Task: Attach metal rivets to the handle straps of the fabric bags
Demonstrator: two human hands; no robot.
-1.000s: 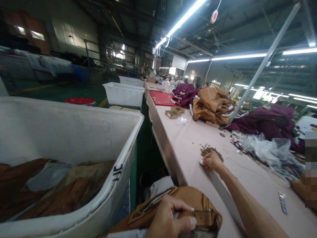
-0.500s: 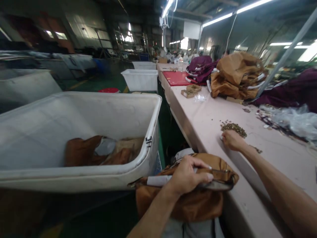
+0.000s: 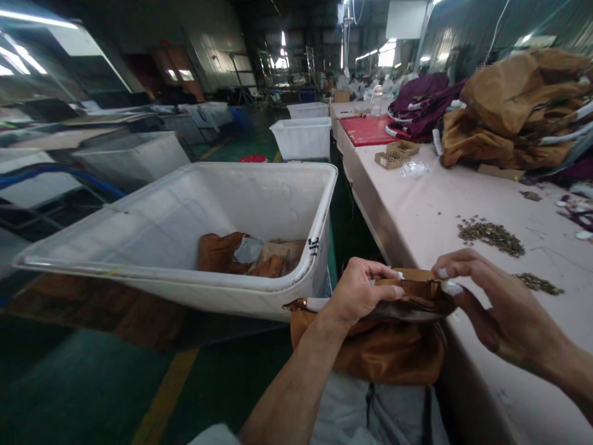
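A brown bag with a zipper along its opening rests on my lap, against the table's edge. My left hand is closed on the bag's top edge, pinching it between thumb and fingers. At the right end of the opening, my right hand has its thumb and forefinger together on the bag's corner; white coverings show at the fingertips. Any small piece between those fingers is hidden. Just beyond the right hand lies a pile of small brass-coloured metal pieces, with a smaller pile closer to me.
To the left stands a large white bin with brown bags inside. The pale-covered table carries small cardboard boxes, a heap of brown bags, purple bags and a red board.
My right hand has come from the pile of metal pieces to the bag's corner. My left hand keeps its grip on the bag. The view has turned left.
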